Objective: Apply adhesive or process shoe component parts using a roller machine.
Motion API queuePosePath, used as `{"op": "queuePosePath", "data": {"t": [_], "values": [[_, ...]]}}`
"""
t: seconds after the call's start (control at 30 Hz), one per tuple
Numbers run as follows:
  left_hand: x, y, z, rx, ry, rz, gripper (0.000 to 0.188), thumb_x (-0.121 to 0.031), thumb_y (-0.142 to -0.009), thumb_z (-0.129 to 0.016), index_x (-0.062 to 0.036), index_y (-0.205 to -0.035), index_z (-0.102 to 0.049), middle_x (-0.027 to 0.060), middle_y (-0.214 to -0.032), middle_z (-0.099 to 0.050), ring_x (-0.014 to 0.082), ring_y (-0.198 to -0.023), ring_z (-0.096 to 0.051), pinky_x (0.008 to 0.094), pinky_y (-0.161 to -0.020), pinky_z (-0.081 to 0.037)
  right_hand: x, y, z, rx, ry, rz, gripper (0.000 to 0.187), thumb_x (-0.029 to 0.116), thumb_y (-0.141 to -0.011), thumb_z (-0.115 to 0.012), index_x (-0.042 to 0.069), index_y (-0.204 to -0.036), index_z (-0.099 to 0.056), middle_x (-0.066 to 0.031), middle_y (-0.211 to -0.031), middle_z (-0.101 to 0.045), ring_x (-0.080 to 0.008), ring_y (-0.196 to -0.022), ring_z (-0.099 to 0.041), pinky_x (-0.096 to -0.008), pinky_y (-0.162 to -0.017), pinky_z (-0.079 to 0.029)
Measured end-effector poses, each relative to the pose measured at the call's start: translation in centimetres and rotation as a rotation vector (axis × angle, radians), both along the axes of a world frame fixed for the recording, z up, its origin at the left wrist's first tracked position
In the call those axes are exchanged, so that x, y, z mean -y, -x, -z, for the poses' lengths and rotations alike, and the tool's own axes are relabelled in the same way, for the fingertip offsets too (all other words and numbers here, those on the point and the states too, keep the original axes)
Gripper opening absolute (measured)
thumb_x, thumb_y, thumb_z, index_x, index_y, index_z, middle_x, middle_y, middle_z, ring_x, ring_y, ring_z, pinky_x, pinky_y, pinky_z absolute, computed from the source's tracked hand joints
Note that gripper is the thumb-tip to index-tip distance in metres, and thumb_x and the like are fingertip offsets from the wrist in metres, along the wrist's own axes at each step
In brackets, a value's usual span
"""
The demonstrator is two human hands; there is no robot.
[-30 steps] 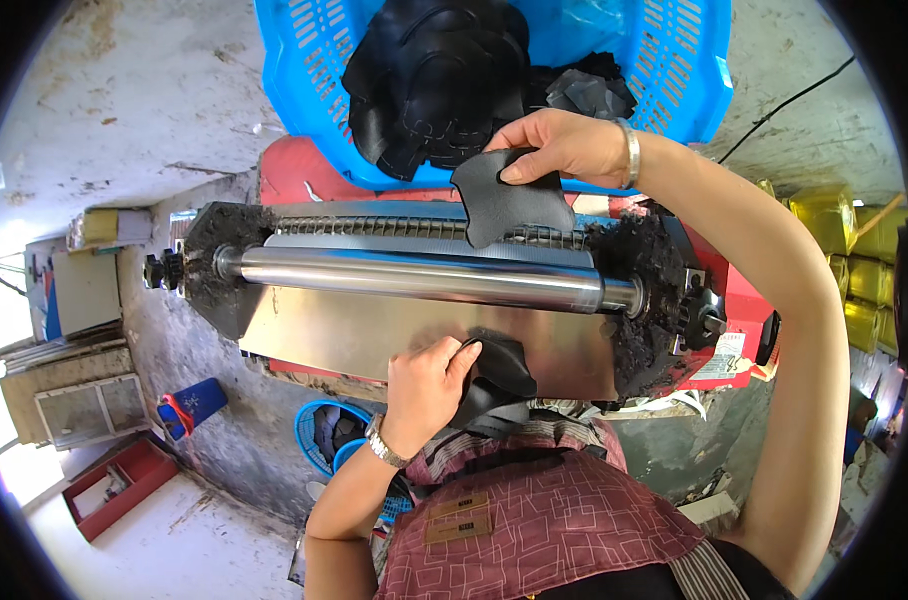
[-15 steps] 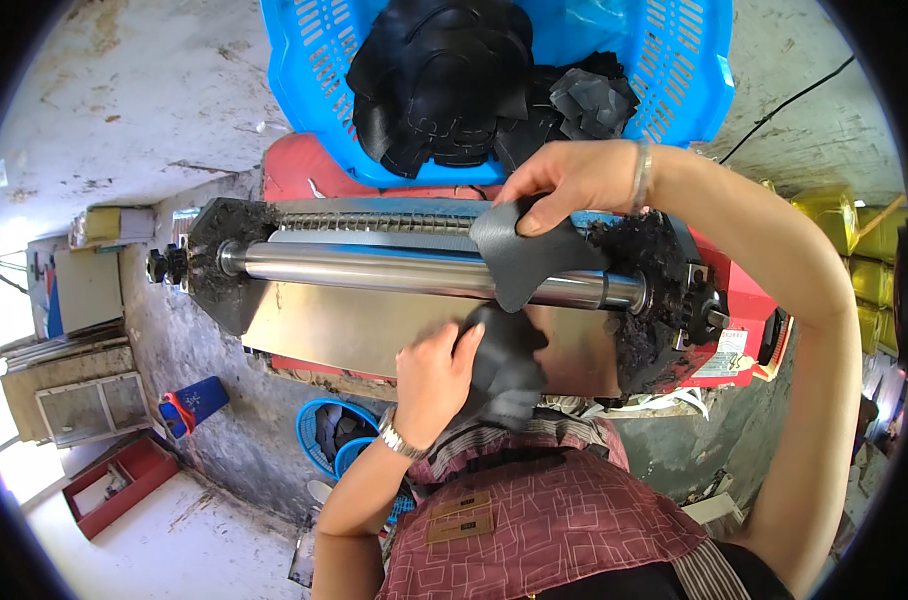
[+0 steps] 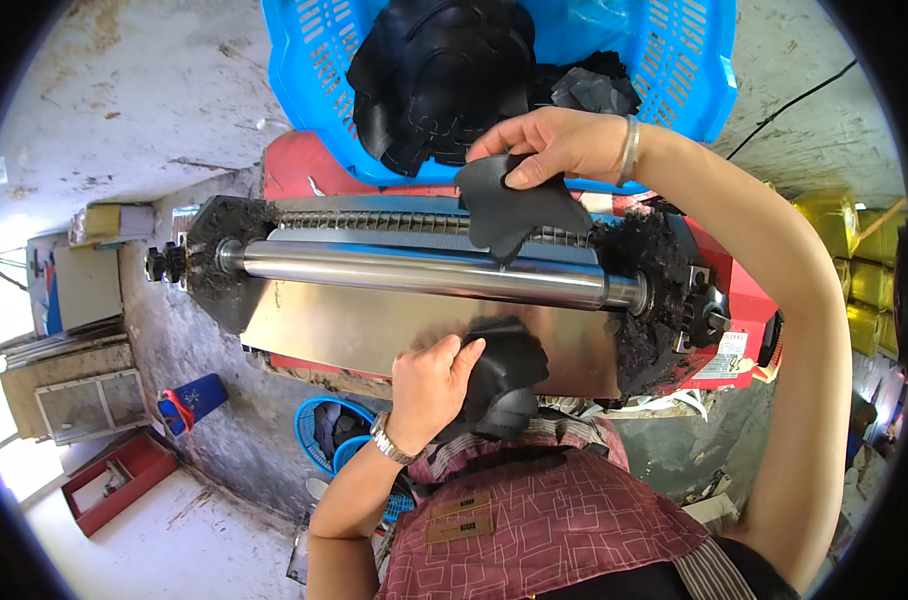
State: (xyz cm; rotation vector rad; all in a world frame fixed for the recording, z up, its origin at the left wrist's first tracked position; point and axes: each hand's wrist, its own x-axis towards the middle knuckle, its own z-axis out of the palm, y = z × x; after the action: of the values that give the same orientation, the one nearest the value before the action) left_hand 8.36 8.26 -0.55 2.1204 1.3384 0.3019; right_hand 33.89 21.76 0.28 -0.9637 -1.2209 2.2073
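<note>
My left hand, with a metal watch at the wrist, is closed on a stack of black leather pieces near my apron, over the machine's metal plate. Between the thumb and fingers of my right hand hangs a single dark, curved-edge leather piece. It hangs just beyond the shiny steel roller, its lower tip close to the roller; whether they touch I cannot tell. Beyond my right hand, a blue plastic basket holds piled black leather pieces.
Grimy black end blocks with knobs flank the roller. Down at the left are a smaller blue basket with dark scraps, a blue bin and a red tray. Yellow containers stand at the far right.
My right hand has lifted its leather piece away from me, up off the roller toward the blue basket. My left hand, with the stack, has shifted slightly toward me.
</note>
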Motion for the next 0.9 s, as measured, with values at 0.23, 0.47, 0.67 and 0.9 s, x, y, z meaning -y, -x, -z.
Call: {"op": "queuePosePath", "data": {"t": [0.23,0.47,0.67,0.9], "values": [[0.2,-0.8,-3.0,0.224,0.035,0.007,0.036,-0.021,-0.077,-0.062,-0.0030,-0.053,-0.043,0.0153,-0.048,-0.045,0.0325,-0.042,-0.047,0.0355,-0.039,-0.035,6.2,4.9,-5.7,0.343,-0.944,-0.897,0.018,0.014,-0.070,-0.058,0.005,-0.084,-0.062,-0.0109,-0.081,-0.060,-0.0288,-0.077,-0.057,-0.0404,-0.071,-0.044],[-1.2,-0.8,0.0,-0.025,0.178,-0.055,0.044,-0.033,-0.081,-0.057,0.0007,-0.055,-0.047,0.0209,-0.052,-0.047,0.0379,-0.050,-0.049,0.0412,-0.046,-0.039,0.3,0.6,-1.3,0.089,0.011,-0.245,0.025,0.017,-0.074,-0.063,0.000,-0.092,-0.060,-0.0034,-0.081,-0.060,-0.0106,-0.074,-0.056,-0.0257,-0.069,-0.044],[-1.3,-0.7,-0.3,0.119,0.362,-0.057,0.032,-0.032,-0.082,-0.055,0.0002,-0.077,-0.057,0.0196,-0.062,-0.054,0.0352,-0.056,-0.054,0.0378,-0.051,-0.042,0.9,2.0,2.5,0.172,-0.048,-0.388,0.029,0.020,-0.075,-0.064,0.001,-0.097,-0.059,-0.0017,-0.084,-0.059,-0.0092,-0.076,-0.051,-0.0257,-0.073,-0.041],[-1.4,-0.1,-0.4,-0.038,0.328,-0.021,0.035,-0.032,-0.084,-0.052,-0.0012,-0.067,-0.052,0.0173,-0.053,-0.048,0.0355,-0.051,-0.049,0.0393,-0.047,-0.039,-0.3,0.9,0.6,-0.073,0.056,0.024,0.024,0.010,-0.077,-0.063,-0.002,-0.097,-0.059,-0.0049,-0.087,-0.062,-0.0079,-0.078,-0.056,-0.0243,-0.072,-0.045]]}}
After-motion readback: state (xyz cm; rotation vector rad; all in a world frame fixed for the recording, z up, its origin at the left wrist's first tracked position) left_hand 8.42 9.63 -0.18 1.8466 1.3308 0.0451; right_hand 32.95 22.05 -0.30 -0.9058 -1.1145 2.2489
